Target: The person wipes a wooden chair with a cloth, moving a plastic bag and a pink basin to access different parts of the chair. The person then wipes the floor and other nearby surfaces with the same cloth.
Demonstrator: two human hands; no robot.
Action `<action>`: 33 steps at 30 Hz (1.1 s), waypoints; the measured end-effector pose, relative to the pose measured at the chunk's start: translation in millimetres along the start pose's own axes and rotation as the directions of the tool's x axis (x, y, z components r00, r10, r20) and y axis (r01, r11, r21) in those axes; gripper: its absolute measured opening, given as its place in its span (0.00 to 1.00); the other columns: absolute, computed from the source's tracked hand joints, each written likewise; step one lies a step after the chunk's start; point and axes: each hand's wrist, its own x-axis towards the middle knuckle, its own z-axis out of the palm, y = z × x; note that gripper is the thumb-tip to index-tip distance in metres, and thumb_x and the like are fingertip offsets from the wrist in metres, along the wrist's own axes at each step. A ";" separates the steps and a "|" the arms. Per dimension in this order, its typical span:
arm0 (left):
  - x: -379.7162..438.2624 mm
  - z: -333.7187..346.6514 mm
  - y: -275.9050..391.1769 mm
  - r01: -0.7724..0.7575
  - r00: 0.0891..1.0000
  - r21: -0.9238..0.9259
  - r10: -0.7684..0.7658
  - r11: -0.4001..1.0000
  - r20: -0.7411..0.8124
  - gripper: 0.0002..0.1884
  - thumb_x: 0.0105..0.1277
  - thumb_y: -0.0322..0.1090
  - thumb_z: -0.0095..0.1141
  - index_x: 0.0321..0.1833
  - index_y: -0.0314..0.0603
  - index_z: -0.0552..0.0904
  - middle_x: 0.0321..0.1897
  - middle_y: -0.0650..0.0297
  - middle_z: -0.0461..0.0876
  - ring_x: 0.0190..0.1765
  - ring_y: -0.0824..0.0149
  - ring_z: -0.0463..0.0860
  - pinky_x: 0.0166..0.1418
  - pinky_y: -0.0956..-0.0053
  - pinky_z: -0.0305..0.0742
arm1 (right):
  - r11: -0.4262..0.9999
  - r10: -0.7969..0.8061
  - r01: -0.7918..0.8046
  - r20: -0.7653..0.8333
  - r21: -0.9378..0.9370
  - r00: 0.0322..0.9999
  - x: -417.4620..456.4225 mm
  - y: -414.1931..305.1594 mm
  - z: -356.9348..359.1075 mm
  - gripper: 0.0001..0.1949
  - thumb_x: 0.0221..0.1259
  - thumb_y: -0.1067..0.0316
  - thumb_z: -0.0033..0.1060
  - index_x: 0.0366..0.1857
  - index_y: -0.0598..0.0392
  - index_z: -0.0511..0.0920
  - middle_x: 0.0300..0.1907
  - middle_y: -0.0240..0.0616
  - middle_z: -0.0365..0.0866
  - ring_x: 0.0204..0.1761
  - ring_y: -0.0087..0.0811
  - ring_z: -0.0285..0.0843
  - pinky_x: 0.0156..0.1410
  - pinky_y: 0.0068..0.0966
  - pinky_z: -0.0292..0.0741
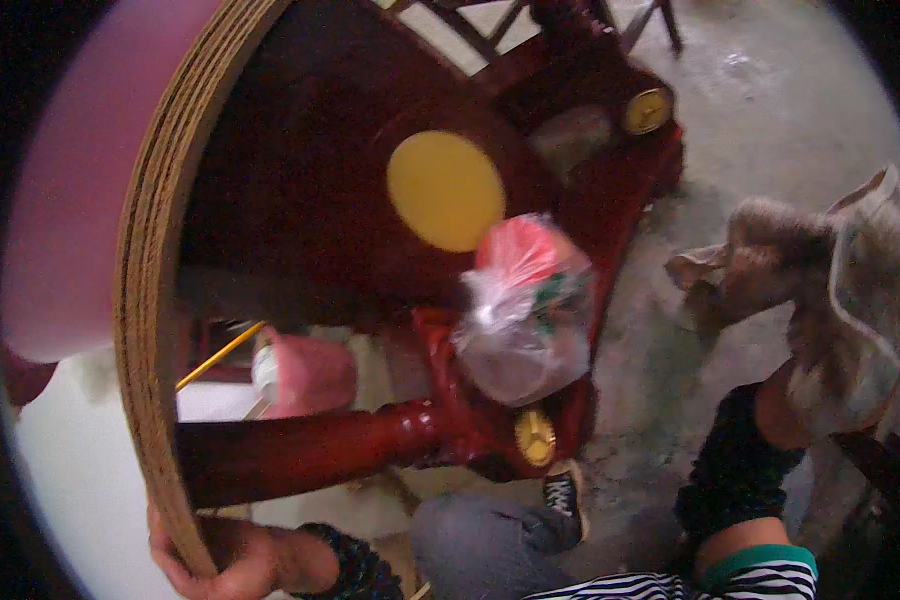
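Note:
At the bottom left, my left hand (229, 551) grips the edge of a thick laminated wooden tabletop (146, 300), fingers outside and thumb side within. My right hand (795, 405) is at the right, largely covered by a crumpled, dirty pale cloth (832, 247); its fingers are hidden. Beside the tabletop stands a dark red lacquered wooden base (292, 454) with turned leg, gold-coloured round medallions and a yellow disc (446, 191). On the base rests a knotted clear plastic bag (525, 322) with red and green contents.
A pink bucket (319, 371) and a yellow stick (221, 355) lie beyond the turned leg. More dark red wooden frames are at the top. The concrete floor (757, 112) spans the right side. My shoe (564, 499) is close to the base's lower medallion.

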 end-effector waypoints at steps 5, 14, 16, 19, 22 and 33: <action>-1.5 18.2 11.9 -0.259 0.958 0.159 0.234 0.953 0.164 0.28 0.69 0.46 0.28 0.32 0.27 0.77 0.28 0.49 0.79 0.28 0.57 0.79 0.33 0.66 0.75 | 0.991 -0.114 0.116 -0.041 0.069 0.993 -6.1 -62.5 39.7 0.25 0.48 0.47 0.60 0.42 0.54 0.66 0.39 0.42 0.74 0.45 0.37 0.73 0.49 0.36 0.74; 23.8 -34.1 1.4 -0.479 0.485 -0.075 0.335 0.874 0.808 0.21 0.71 0.40 0.28 0.48 0.26 0.70 0.39 0.47 0.77 0.41 0.46 0.79 0.47 0.51 0.75 | 0.960 -0.015 0.068 -0.194 0.273 0.981 -35.6 -130.2 125.3 0.26 0.47 0.44 0.60 0.40 0.53 0.65 0.40 0.43 0.73 0.47 0.39 0.72 0.49 0.37 0.75; 31.0 -29.0 1.3 -0.296 0.470 -0.166 0.295 0.941 0.832 0.20 0.70 0.40 0.32 0.56 0.30 0.63 0.42 0.46 0.76 0.45 0.46 0.78 0.52 0.47 0.71 | 0.956 0.048 0.015 -0.205 0.294 0.978 -42.5 -155.0 150.9 0.26 0.47 0.44 0.60 0.40 0.53 0.65 0.40 0.43 0.73 0.47 0.39 0.72 0.49 0.37 0.75; 50.8 -9.0 28.7 -0.020 0.462 -0.161 0.152 0.987 0.874 0.24 0.69 0.44 0.37 0.62 0.34 0.57 0.47 0.45 0.74 0.52 0.46 0.74 0.59 0.45 0.63 | 0.970 0.196 -0.146 -0.273 0.193 0.942 -53.4 -183.9 178.3 0.27 0.46 0.41 0.58 0.40 0.53 0.65 0.40 0.45 0.73 0.44 0.39 0.74 0.42 0.34 0.77; 30.9 -25.3 23.2 0.574 0.456 0.002 -0.321 0.819 0.830 0.26 0.68 0.48 0.33 0.56 0.31 0.69 0.55 0.47 0.71 0.60 0.49 0.68 0.69 0.48 0.42 | 0.928 0.161 -0.223 -0.219 -0.298 0.962 -60.3 -212.1 199.9 0.19 0.50 0.50 0.40 0.35 0.56 0.66 0.34 0.36 0.69 0.37 0.27 0.68 0.43 0.23 0.69; 111.6 28.5 123.3 0.652 -0.329 0.361 -0.180 0.666 0.927 0.25 0.51 0.35 0.60 0.55 0.42 0.73 0.46 0.51 0.74 0.44 0.53 0.76 0.47 0.64 0.72 | 0.776 0.618 -0.601 0.038 -0.192 0.785 -68.8 -423.6 352.7 0.19 0.47 0.53 0.46 0.36 0.59 0.70 0.33 0.33 0.71 0.37 0.22 0.66 0.44 0.18 0.64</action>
